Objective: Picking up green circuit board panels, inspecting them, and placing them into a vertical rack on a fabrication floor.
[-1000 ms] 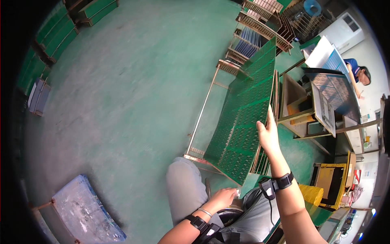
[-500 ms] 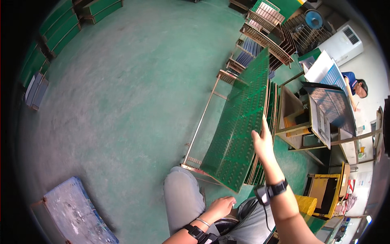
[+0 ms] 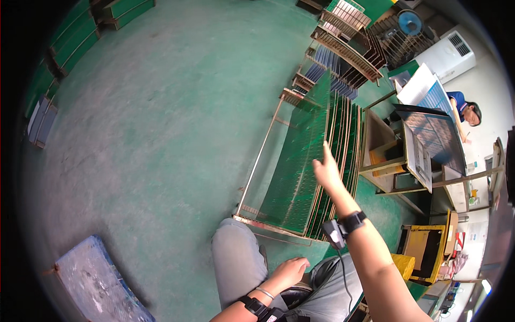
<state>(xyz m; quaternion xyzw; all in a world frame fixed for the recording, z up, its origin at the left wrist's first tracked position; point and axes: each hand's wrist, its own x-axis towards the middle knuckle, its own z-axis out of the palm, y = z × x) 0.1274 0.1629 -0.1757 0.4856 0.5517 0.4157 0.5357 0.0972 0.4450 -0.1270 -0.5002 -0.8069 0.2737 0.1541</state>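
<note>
A large green panel with rows of small marks point(image 3: 292, 166) leans in a metal rack point(image 3: 261, 155) in front of me, its surface smeared by motion. My right hand point(image 3: 328, 173) is at the panel's right edge, thumb on the near face and forefinger stretched along the edge; its other fingers are hidden. Several more green panels point(image 3: 343, 137) stand upright, packed side by side, just right of it. Low in front of my body, my left hand point(image 3: 292, 271) rests by my thighs with its fingers curled in; whatever they hold, if anything, is hidden.
Beyond stands another rack point(image 3: 346, 53) of panels. At the right are a wooden frame stand point(image 3: 383, 150), a yellow frame point(image 3: 426, 252) and a person in blue point(image 3: 457, 102) at a bench. A paint-stained board point(image 3: 102, 282) lies lower left; green crates point(image 3: 75, 37) line the upper left.
The green panel has moved down and left into the rack, standing steeper beside the others. My right hand has followed it left. My left hand has hardly moved.
</note>
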